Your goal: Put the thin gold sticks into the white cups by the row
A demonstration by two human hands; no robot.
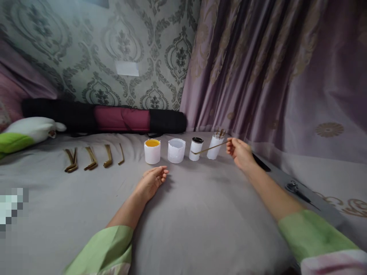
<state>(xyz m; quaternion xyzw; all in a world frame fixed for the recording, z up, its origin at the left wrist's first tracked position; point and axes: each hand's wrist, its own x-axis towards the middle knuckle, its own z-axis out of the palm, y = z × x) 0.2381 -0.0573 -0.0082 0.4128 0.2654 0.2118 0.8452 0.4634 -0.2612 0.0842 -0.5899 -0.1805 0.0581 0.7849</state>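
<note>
My right hand (pixel 240 152) pinches one end of a thin brown stick (pixel 210 147) that reaches left to the rim of a white cup with a dark top (pixel 195 149). Beside it, on the right, a clear jar (pixel 214 147) holds several more sticks. My left hand (pixel 151 180) rests on the grey sheet (pixel 200 214), fingers loosely apart, holding nothing, just in front of a white cup of yellow liquid (pixel 152 151) and a translucent cup (pixel 176 150).
Several bent brown sticks (pixel 91 158) lie in a row at the left. A black and maroon roll (pixel 114 117) lies along the wall. A white-green cushion (pixel 25 133) is at far left. Scissors (pixel 298 191) and a dark object (pixel 260 162) lie at right, by the curtain (pixel 272 76).
</note>
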